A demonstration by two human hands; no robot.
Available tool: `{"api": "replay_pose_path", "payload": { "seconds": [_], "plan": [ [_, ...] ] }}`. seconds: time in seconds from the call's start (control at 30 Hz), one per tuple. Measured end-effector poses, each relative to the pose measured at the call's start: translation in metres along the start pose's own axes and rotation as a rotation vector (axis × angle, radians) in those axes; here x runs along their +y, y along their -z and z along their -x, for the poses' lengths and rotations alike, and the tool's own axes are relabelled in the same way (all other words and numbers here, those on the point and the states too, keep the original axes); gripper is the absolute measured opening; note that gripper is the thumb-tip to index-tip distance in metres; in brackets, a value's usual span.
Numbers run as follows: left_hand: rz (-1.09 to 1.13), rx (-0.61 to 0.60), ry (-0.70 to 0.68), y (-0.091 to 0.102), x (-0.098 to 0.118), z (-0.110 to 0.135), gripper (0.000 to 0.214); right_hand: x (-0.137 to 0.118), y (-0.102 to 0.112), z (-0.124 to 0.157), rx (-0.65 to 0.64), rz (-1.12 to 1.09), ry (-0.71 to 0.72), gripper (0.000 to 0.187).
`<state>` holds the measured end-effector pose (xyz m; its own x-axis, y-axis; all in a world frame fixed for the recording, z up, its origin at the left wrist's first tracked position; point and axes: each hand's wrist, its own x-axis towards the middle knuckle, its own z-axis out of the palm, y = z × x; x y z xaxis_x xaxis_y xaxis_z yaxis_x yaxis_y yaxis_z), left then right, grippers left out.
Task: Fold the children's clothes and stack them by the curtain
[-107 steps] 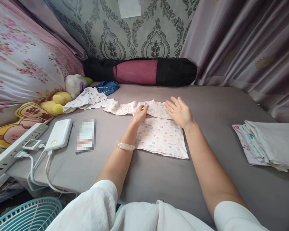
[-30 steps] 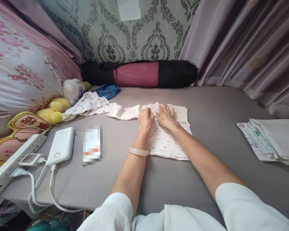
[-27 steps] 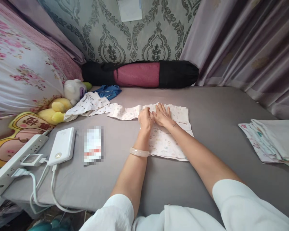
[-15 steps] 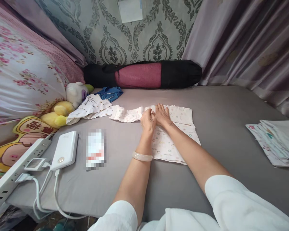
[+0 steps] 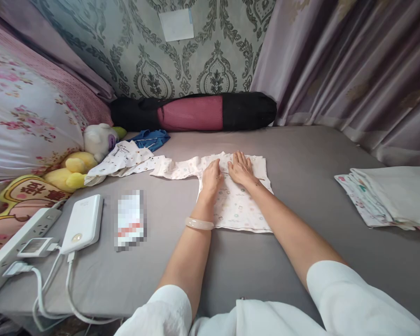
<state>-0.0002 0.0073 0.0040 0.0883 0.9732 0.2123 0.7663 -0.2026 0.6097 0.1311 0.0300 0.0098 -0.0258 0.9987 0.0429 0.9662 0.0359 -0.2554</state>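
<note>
A pale pink baby top point(image 5: 236, 212) with a small print lies flat on the grey bed sheet. Its left sleeve point(image 5: 178, 169) stretches out sideways, while the right side appears folded inward, with a crease beneath my right hand. My right hand point(image 5: 242, 170) presses flat on the upper part of the top, fingers spread. Beside it, my left hand point(image 5: 212, 179) rests on the cloth near the base of the left sleeve, its fingers extended and close together. A pale bangle point(image 5: 199, 224) circles my left wrist.
Folded cloths point(image 5: 388, 196) are stacked at the right. Toward the left lie a white printed garment point(image 5: 121, 161), a blue cloth point(image 5: 150, 139), plush toys point(image 5: 100, 141), a power bank point(image 5: 83, 224), a blurred packet point(image 5: 129, 219) and a power strip point(image 5: 24, 247). A long black-and-pink bag point(image 5: 191, 113) lines the wall.
My left hand has gone from curled fingers to a straighter pose on the cloth. The right hand stays flat and shifts slightly away from it. The view has turned a little to the right.
</note>
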Motion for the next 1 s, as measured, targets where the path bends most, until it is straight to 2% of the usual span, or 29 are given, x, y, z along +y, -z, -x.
{"api": "replay_pose_path", "payload": {
  "seconds": [0.13,0.3,0.6,0.83,1.0],
  "plan": [
    [-0.141,-0.075,-0.033,-0.003,0.005,0.006,0.041,0.01,-0.006,0.007,-0.019,0.048,-0.012,0.066],
    [-0.219,-0.098,-0.034,-0.006,0.006,0.008,0.032,0.01,-0.009,0.005,-0.004,0.033,-0.016,0.065],
    [-0.278,-0.109,0.03,-0.006,0.002,0.008,0.041,0.024,-0.007,0.006,0.048,0.058,-0.255,0.071],
    [-0.297,-0.099,0.11,-0.007,0.001,0.008,0.057,0.046,0.001,0.01,0.051,0.075,-0.285,0.074],
    [-0.332,-0.071,0.167,-0.005,0.001,0.009,0.057,0.052,0.004,0.013,0.04,0.086,-0.286,0.073]
  ]
}}
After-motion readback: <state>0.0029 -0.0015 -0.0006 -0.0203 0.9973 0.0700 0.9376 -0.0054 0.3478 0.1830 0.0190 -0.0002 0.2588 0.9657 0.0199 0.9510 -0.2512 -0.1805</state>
